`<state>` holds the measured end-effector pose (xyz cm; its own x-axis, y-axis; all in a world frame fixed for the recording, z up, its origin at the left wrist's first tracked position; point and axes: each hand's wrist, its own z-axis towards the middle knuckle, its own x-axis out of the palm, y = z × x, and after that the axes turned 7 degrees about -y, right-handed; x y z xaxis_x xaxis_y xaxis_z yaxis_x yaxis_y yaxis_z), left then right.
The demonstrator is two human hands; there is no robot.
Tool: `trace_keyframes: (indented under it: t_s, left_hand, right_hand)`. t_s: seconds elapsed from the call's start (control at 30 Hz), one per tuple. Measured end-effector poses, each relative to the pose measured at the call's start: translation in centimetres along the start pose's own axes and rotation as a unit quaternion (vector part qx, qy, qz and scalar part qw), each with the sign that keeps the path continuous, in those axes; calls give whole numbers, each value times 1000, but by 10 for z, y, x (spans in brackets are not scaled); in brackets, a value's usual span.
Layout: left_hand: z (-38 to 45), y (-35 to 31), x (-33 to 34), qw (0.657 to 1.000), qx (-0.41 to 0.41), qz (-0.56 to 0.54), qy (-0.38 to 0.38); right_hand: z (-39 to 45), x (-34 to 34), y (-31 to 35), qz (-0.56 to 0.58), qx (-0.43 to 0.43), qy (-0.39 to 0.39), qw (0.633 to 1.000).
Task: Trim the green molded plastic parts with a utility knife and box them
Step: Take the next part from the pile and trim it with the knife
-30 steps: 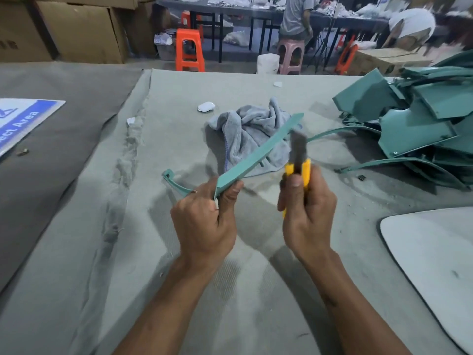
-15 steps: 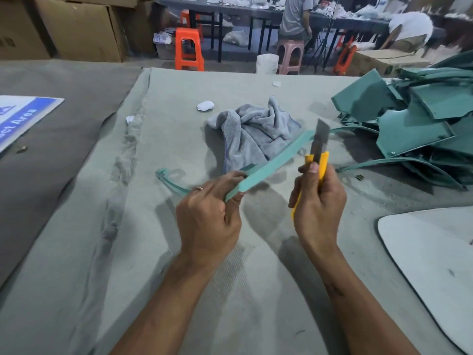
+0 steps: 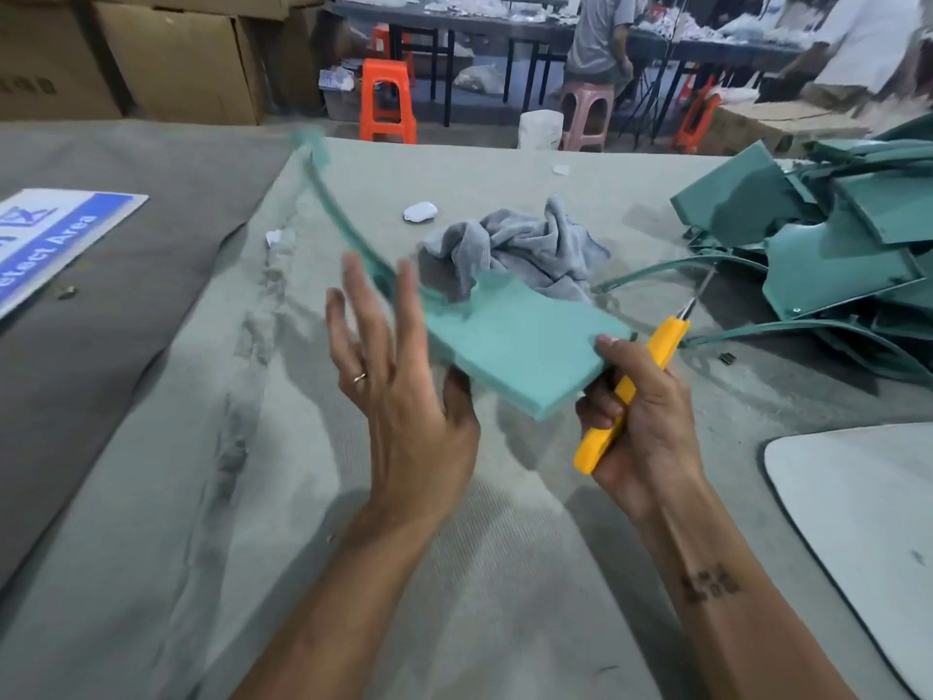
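You've flipped the part (image 3: 510,346) flat, left hand (image 3: 404,396) open beneath, right hand (image 3: 641,411) gripping knife (image 3: 631,391) and its 3 o'clock corner; trim looks done.

Both forearms are bare, with no sleeves in view. The left hand (image 3: 404,396) wears a thin metal ring (image 3: 360,377) on one finger. The right hand (image 3: 641,416) wears nothing, and a small dark tattoo (image 3: 709,583) marks the right forearm.
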<state>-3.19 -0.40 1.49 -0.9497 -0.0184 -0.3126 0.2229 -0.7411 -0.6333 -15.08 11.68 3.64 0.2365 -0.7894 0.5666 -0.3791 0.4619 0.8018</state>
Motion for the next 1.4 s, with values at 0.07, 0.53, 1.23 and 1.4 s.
trace_keyframes:
  t_s: [0.07,0.53,1.23,1.4]
  left_hand:
    - [-2,-6,0,982,-110,-153,29]
    - [13,-8,-3,740,-467,-480,54]
    - [11,-7,-9,701,-537,-426,196]
    - [8,-11,-1,753,-482,-427,133]
  right_hand:
    - [-3,4,-5,27,34,14,999]
    - [0,-3,-23,-240,12,101,966]
    - [23,-35,9,-581,-396,-54,709]
    - [9,-19,6,-536,-414,39,734]
